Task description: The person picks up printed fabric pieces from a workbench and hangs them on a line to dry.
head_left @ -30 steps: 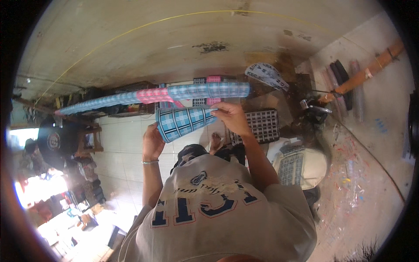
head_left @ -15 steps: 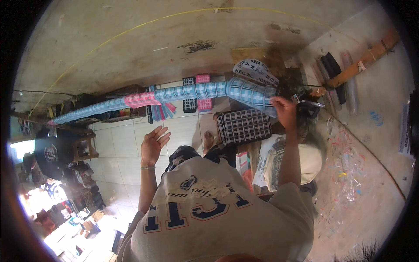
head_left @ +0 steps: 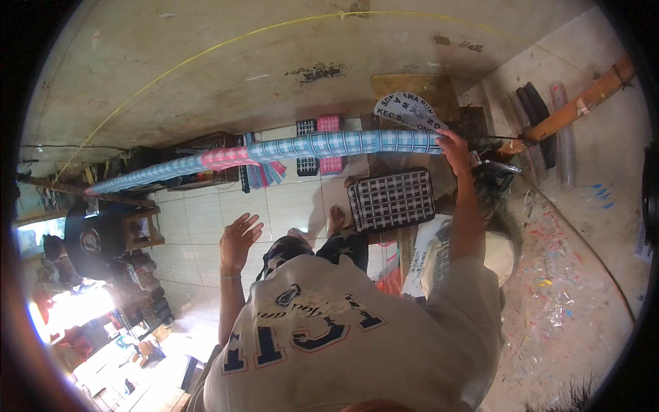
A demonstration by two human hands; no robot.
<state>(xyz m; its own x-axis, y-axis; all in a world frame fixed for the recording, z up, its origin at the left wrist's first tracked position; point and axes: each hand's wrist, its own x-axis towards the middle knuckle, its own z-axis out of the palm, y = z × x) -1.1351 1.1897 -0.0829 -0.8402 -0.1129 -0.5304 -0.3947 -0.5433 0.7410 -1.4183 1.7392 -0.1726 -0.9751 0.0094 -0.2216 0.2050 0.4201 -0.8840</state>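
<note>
A long row of blue plaid pieces [head_left: 343, 143], with one pink plaid section [head_left: 228, 158] in it, stretches from the far left to the right in front of me, apparently over a bar that is itself hidden. At the right end, my right hand [head_left: 454, 152] is closed on the edge of the last blue plaid piece. My left hand [head_left: 240, 239] hangs in the air below the row, fingers apart and nothing in it. Below the right end sits a black-and-white checked case [head_left: 391, 199]. Loose blue and pink strips [head_left: 264, 173] dangle beneath the row.
Black and pink checked cases [head_left: 331, 165] lie beyond the row. A wooden beam [head_left: 583, 110] juts from the right wall beside dark rolls [head_left: 539, 127]. A beige bag [head_left: 500, 257] is by my right elbow, and scraps [head_left: 549, 275] litter the right side. A wooden stool [head_left: 143, 229] stands at left.
The rightmost blue plaid piece, loose and sagging before, now lies smooth in line with the row. My right hand has moved up with its edge. My left hand stays open, slightly lower.
</note>
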